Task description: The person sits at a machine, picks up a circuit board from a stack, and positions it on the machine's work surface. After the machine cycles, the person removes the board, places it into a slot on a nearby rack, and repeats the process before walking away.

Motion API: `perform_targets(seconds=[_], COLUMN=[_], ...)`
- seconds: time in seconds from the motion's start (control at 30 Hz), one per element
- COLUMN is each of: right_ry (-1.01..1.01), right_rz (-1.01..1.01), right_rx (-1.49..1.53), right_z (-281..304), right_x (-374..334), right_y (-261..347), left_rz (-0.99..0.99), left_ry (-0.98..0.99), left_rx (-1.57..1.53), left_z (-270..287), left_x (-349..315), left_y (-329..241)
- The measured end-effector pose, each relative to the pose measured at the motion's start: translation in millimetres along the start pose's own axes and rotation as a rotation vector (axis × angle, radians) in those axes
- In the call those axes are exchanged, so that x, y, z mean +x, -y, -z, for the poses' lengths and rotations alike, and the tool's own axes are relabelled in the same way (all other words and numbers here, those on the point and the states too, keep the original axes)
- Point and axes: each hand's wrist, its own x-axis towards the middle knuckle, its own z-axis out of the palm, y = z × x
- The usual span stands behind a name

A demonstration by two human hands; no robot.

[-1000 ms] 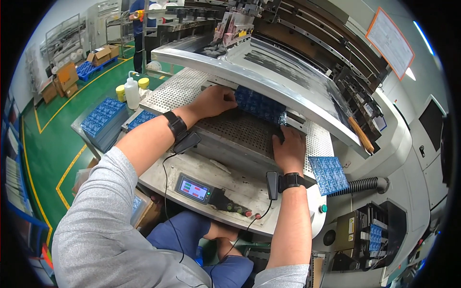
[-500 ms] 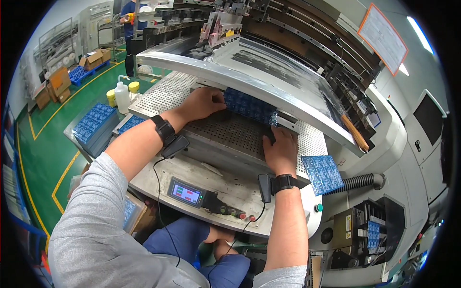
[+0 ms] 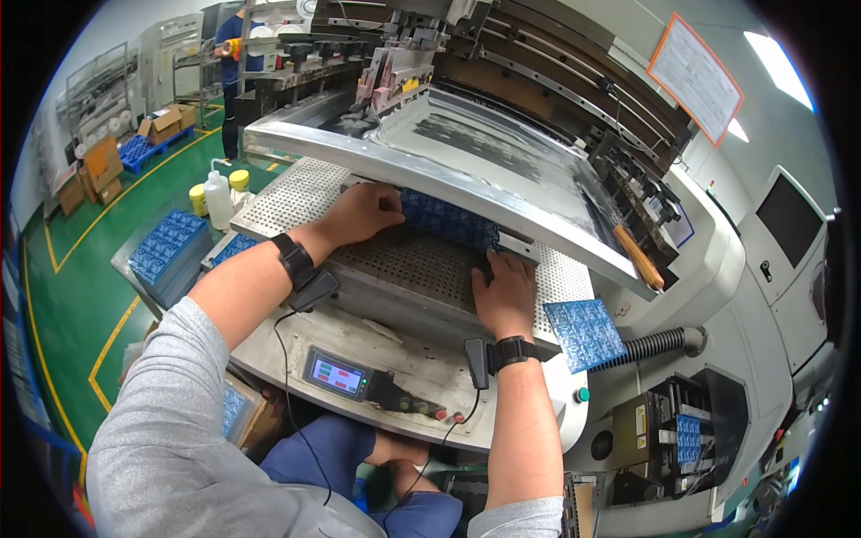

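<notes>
We note the left hand (image 3: 363,213) with thumb and fingers drawn narrow at the left end of the blue panel (image 3: 448,218); whether they grip, we cannot tell. The right hand (image 3: 505,291), thumb apart, rests by its near right corner. The panel lies partly under the frame (image 3: 439,176). We judge it light, stiff, best taken by its edges. The perforated surface (image 3: 291,197) surrounds; green floor (image 3: 81,309) lies left.

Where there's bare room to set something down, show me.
Bare: the pale holed tabletop between white bottle and metal frame; the dark holed block between left hand and right hand. Crowded: under the frame, around the blue board; far left, with stacked boards and yellow jars.
</notes>
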Motion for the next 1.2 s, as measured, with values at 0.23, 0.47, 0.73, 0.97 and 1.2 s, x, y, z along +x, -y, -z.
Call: perform_targets(seconds=[0.23, 0.47, 0.73, 0.97, 1.2], right_ry=[0.022, 0.01, -0.04, -0.045, -0.014], right_rz=[-0.013, -0.008, -0.004, 0.011, 0.018], right_rx=[0.023, 0.011, 0.025, 0.025, 0.011], right_z=[0.2, -0.8, 0.7, -1.7, -0.8], right_x=[1.4, 0.5, -0.8, 0.1, 0.2], right_y=[2.5, 1.8, 2.7, 3.2, -0.6], left_rz=[0.011, 0.008, 0.009, -0.012, -0.129], left_ry=[-0.02, -0.021, -0.007, -0.031, -0.103], left_rx=[0.016, -0.002, 0.021, 0.023, 0.172], left_z=[2.6, 2.4, 1.9, 1.9, 2.0], left_x=[-0.5, -1.2, -1.3, -1.6, -8.5], left_y=[-0.9, -0.1, -1.5, 2.7, -15.7])
